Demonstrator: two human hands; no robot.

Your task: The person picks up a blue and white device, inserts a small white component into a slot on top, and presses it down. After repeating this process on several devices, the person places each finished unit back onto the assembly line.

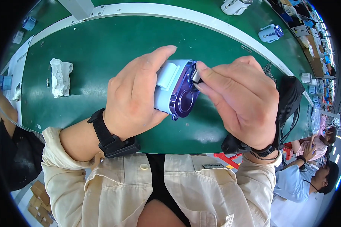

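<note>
Fingers of the right hand pinch a small silver-and-black piece against the glossy purple end of a light-blue device; the fingertips cover much of it, so I cannot tell whether it is seated or merely touching. The left hand grasps the device from its left side, thumb and fingers around the body, probably to brace it and leave the purple end turned toward the pinch. The device is held up above the green counter. Well left of the device lies a crumpled white wrapper; to its right, beyond the right hand, a black mesh pouch with cords seems to limit room for that wrist. Beyond the device, a white rail bounds the counter, with a similar device past it.
</note>
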